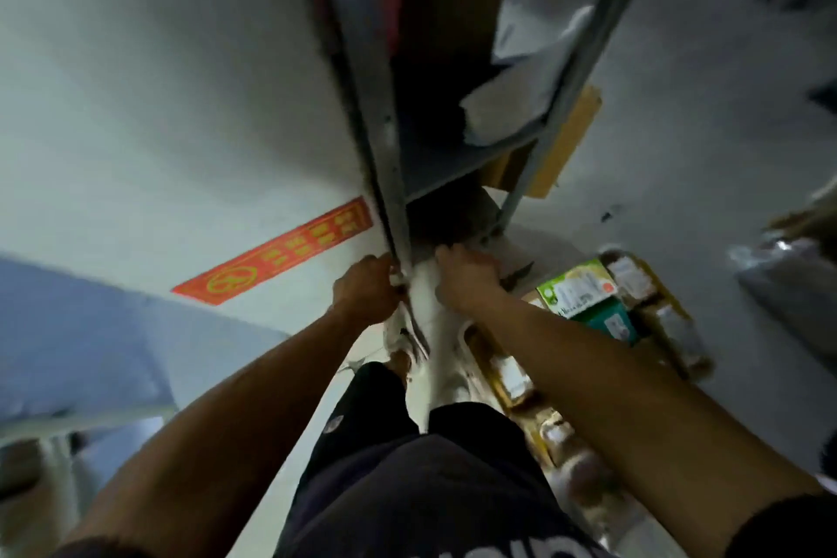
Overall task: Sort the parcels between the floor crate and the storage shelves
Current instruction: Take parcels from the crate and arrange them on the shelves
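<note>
Red-orange, a floor sticker (274,251) marks the pale concrete at far left as I look down through the head camera. Beside it, my left hand (364,295) is closed on the near edge of a soft white parcel (423,285), knuckles almost against the grey steel upright of the storage shelves (382,140). My right hand (469,281) clamps the same parcel from the other side, fingers curled over its top at the mouth of the lowest shelf. Both arms reach straight down and forward, elbows nearly locked. To place it well, I judge, the parcel should go in flat and clear of the upright. Further right, the floor crate (675,308) holds boxed parcels, a green carton (577,288) among them; blur hides finer detail.
</note>
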Motion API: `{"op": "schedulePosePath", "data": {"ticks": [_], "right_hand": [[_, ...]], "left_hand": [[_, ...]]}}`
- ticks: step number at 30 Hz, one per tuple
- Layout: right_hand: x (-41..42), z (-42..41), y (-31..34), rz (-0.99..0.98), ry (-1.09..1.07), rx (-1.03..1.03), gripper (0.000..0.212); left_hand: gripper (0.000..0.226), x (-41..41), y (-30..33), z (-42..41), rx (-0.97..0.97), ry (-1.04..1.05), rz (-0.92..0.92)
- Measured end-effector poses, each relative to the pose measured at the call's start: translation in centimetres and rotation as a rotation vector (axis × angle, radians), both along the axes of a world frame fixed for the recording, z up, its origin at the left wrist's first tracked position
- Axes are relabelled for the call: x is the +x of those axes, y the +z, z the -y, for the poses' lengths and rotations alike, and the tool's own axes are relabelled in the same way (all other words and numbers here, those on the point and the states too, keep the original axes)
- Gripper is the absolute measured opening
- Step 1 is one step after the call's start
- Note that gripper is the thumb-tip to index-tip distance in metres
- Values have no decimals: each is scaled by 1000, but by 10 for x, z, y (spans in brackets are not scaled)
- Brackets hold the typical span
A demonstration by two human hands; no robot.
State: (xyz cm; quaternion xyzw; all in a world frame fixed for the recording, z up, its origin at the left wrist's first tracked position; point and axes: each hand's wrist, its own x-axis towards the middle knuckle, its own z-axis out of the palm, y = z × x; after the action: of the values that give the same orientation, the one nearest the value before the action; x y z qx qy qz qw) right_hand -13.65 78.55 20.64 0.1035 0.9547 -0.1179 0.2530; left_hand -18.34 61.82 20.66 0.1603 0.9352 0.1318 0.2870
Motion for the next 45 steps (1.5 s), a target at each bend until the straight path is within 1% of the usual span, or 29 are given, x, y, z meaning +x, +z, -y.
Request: {"op": "schedulePosePath", "data": {"ticks": [4, 8, 11, 14, 18, 21, 25, 29, 32, 36, 38, 40, 45], "right_hand": [[-14, 81, 29, -88, 297, 60, 44], [-20, 179, 47, -141, 468, 53, 50], [-20, 259, 59, -176, 599, 8, 51], [-18, 347, 77, -248, 756, -24, 45], [-6, 457, 112, -409, 931, -130, 44], [7, 520, 143, -511, 1097, -195, 41], [32, 596, 187, -605, 1345, -204, 39], [70, 666, 240, -733, 1513, -268, 44], [107, 706, 284, -833, 1613, -441, 38], [162, 745, 329, -957, 1713, -742, 29], [188, 761, 344, -960, 1730, -885, 28], [212, 777, 353, -933, 1738, -966, 27], [254, 819, 357, -765, 1734, -1022, 35]], "left_hand": [[58, 27, 22, 86, -142, 118, -100], [58, 57, 41, 171, -255, 260, -179], [56, 78, 60, 240, -293, 384, -228], [51, 100, 87, 316, -369, 515, -283], [46, 139, 127, 411, -479, 729, -342], [36, 174, 153, 461, -512, 900, -400], [42, 223, 195, 510, -552, 1082, -478], [44, 275, 250, 551, -643, 1253, -632], [44, 321, 288, 572, -754, 1329, -721], [47, 386, 318, 588, -825, 1468, -820], [46, 418, 327, 592, -853, 1530, -858], [46, 449, 333, 596, -862, 1616, -893], [44, 505, 340, 611, -865, 1773, -958]]}}
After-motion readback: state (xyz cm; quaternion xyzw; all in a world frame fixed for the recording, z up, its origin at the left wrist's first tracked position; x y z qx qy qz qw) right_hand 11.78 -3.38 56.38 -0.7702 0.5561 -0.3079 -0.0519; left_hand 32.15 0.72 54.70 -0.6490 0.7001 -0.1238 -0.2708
